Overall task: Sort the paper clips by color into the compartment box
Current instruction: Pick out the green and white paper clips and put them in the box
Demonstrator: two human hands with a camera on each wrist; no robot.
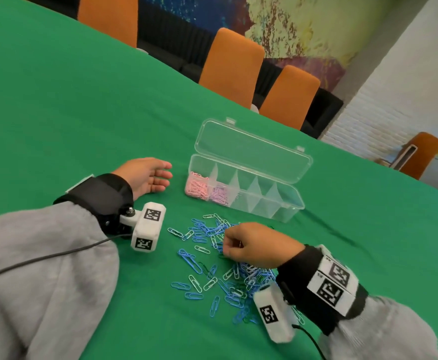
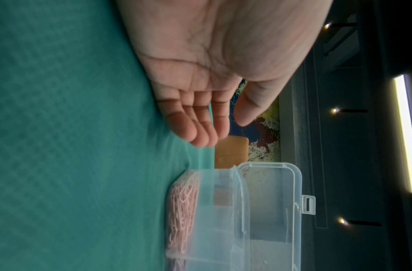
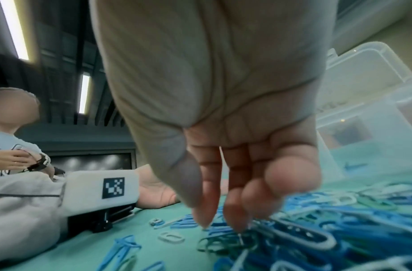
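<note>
Leftmost, the left hand (image 1: 145, 175) lies on its edge on the green surface (image 1: 70, 113), palm turned toward the box, wrist in a black cuff and grey sleeve. Its grip is relaxed and spread: the fingers (image 2: 195, 128) lie nearly straight and side by side, the thumb (image 2: 249, 108) apart from them, holding nothing. Just beyond these fingertips stands the clear compartment box (image 1: 285, 201), lid thrown back. The compartment nearest this grip holds pink paper clips (image 1: 196, 188); the next one along holds lilac paper clips (image 1: 219, 194); the remaining compartments look clear, though a few pale clips may lie in the third.

Nearer the person than the box, and between the two hands, a loose pile of paper clips (image 1: 199, 237) in blue, pale blue-white and dark green spreads over the surface. The right hand (image 1: 251, 245) arches over this pile, knuckles up, fingers pointing down, wrist raised. In the right wrist view its fingertips (image 3: 204, 218) converge on the clips directly beneath them, thumb drawn close to the forefinger in a pinching pose; blur hides whether a clip is actually caught in the grip. Clips lie on every side of this grip, densest under the wrist.
</note>
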